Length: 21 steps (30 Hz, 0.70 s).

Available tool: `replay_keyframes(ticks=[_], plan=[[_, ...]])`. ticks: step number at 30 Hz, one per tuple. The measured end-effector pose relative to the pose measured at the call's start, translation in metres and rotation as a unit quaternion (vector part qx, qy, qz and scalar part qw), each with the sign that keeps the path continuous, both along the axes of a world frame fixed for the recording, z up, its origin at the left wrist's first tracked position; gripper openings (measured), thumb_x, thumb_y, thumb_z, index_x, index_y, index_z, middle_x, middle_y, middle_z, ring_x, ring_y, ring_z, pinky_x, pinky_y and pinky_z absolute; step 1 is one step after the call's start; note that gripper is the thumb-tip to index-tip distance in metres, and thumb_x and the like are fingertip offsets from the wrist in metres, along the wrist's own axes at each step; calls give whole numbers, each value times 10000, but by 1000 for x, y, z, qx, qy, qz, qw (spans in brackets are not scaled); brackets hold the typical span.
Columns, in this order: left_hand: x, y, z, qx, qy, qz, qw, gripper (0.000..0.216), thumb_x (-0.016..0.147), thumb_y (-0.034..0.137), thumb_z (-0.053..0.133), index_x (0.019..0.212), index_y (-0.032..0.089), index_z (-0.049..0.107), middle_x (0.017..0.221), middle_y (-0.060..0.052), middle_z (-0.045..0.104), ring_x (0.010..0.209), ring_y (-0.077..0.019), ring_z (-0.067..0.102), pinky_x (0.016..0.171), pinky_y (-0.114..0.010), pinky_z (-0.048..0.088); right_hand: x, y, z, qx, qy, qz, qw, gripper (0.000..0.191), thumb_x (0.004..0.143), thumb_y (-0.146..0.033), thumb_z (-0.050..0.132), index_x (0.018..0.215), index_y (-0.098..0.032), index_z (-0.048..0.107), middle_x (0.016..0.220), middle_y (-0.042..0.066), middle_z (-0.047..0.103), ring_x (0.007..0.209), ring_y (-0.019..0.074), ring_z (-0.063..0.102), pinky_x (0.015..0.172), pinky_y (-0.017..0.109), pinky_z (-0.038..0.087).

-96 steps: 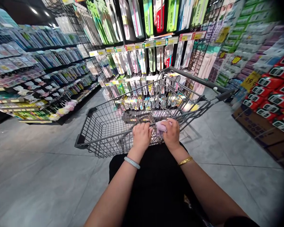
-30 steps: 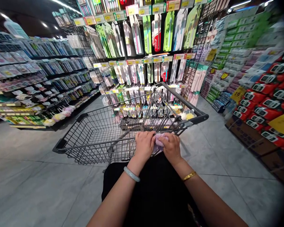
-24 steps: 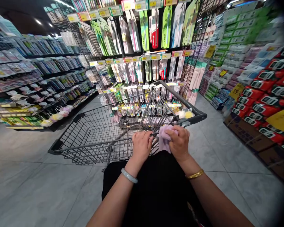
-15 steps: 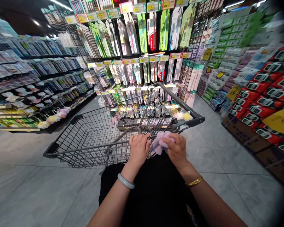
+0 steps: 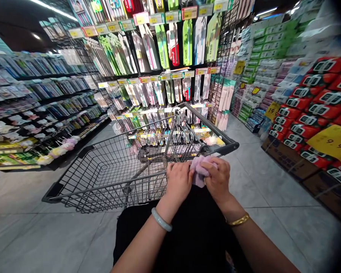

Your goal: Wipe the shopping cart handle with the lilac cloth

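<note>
Green toothbrush packs [image 5: 187, 41] at 12 o'clock read "sxwm"; a yellow sign [image 5: 331, 141] at 3 o'clock reads "9.9"; the right hand [image 5: 219, 179] is closed around a crumpled lilac cloth [image 5: 200, 170] over the shopping cart's [image 5: 102, 182] near rail, its long axis unclear; the left hand [image 5: 179, 181] curls over that rail, just beside the cloth; grey floor tiles [image 5: 31, 235], a shop aisle.

One cart [image 5: 229, 145], one cloth [image 5: 199, 173]. Two hands: left hand [image 5: 179, 182], right hand [image 5: 219, 181]. Two bangles: pale bangle [image 5: 161, 220], gold bangle [image 5: 238, 220].
</note>
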<state>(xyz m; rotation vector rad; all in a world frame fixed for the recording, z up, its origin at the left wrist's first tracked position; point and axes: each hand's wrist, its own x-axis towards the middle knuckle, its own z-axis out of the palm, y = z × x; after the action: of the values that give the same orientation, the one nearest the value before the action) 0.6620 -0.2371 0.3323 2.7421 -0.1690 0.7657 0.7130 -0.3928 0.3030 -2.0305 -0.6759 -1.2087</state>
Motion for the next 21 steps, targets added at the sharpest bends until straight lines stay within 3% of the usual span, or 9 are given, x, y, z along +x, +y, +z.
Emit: replay_keyframes(ticks=[3, 9, 14, 19, 21], plan=[[6, -2, -5, -6, 18, 7, 1000, 264, 967, 368, 427, 1102, 245, 617, 970, -50, 679, 958, -225, 567, 974, -430, 304, 4, -3, 7, 20, -10, -11, 1000, 333, 766, -49, 529, 974, -269, 668, 1023, 41, 539, 960, 211, 524, 860, 391, 425], [5, 6, -9, -6, 23, 1, 1000, 215, 889, 318, 529, 1070, 238, 610, 971, -46, 668, 968, -233, 553, 968, -424, 299, -3, 3, -2, -40, -7, 39, 998, 354, 767, -27, 498, 970, -263, 667, 1008, 41, 562, 951, 210, 532, 838, 381, 440], [1, 10, -6, -11, 19, -8, 1000, 263, 882, 371, 538, 1097, 233, 602, 1019, -52, 669, 1007, -232, 558, 987, -423, 278, 3, -14, 27, 29, -20, -35, 999, 266, 793, -94, 572, 956, -278, 675, 1023, 37, 538, 950, 213, 527, 854, 402, 430], [0, 16, -5, -15, 24, -4, 1000, 247, 878, 376, 536, 1069, 236, 608, 1002, -51, 672, 997, -234, 567, 988, -425, 276, -4, -16, 32, -56, 5, 12, 998, 403, 736, -21, 514, 1000, -284, 669, 1041, 37, 560, 979, 216, 533, 860, 390, 430], [-1, 18, -5, -16, 23, -8, 1000, 248, 877, 373, 537, 1072, 237, 606, 1001, -49, 672, 993, -231, 568, 987, -423, 275, -9, -17, 35, -57, -2, 19, 998, 417, 732, -14, 521, 1008, -291, 667, 1042, 33, 564, 980, 213, 536, 861, 387, 431]])
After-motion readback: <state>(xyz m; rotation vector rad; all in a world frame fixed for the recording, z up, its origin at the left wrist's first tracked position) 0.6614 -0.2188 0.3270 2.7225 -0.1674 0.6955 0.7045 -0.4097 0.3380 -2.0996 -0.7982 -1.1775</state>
